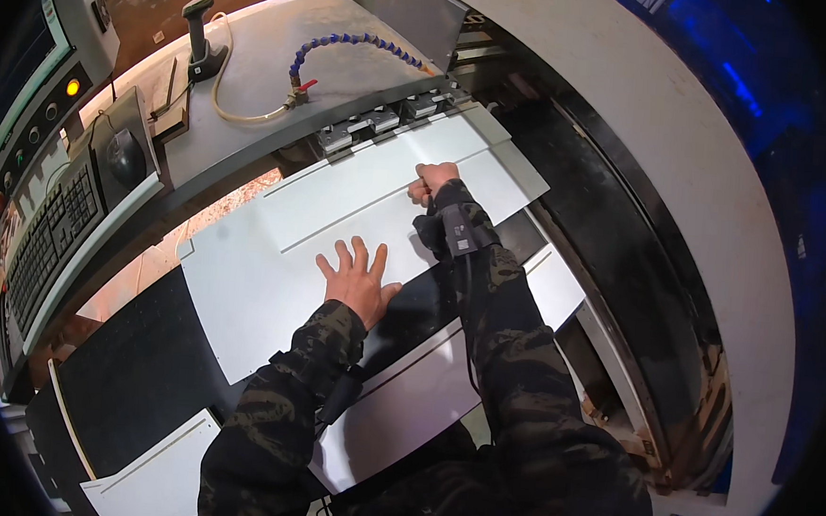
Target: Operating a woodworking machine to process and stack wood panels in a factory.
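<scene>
A large white panel with a long groove and a notched left corner lies on the dark bed of a machine. My left hand rests on it near its front edge, fingers spread. Farther right and deeper in, my right hand is closed just over the panel beside the groove, its fingers curled; whether anything small is in them is hidden. Metal clamps stand along the panel's far edge.
Other white panels lie nearer to me. Beyond the bed, a grey table carries a handheld scanner and a blue jointed hose. A keyboard and mouse sit at left. A curved machine cover borders the right.
</scene>
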Available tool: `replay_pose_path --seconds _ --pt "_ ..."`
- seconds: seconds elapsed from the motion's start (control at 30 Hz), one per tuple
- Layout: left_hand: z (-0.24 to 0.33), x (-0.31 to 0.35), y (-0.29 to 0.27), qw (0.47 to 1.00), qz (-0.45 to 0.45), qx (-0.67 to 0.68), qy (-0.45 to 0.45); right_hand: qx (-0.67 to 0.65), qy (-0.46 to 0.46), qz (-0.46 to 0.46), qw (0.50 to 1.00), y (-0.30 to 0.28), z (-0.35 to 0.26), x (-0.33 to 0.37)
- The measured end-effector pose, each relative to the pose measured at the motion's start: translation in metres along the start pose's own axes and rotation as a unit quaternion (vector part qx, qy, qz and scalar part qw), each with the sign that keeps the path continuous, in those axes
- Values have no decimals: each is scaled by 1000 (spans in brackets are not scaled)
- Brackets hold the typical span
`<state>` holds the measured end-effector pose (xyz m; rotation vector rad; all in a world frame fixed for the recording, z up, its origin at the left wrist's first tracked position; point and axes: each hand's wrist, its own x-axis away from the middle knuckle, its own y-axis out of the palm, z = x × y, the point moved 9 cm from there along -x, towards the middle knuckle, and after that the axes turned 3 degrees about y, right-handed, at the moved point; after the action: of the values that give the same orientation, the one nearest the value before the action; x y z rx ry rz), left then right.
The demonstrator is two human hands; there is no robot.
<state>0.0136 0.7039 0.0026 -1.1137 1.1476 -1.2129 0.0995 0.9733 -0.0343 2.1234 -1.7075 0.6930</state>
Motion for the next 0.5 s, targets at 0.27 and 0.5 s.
replay_pose_path --seconds 0.27,0.5 --pt "7 -8 4 1000 -18 8 1 -10 4 24 1000 -16 0 0" --pt "-1 -5 4 999 -30 1 -10 -26 -4 23 999 -1 -2 4"
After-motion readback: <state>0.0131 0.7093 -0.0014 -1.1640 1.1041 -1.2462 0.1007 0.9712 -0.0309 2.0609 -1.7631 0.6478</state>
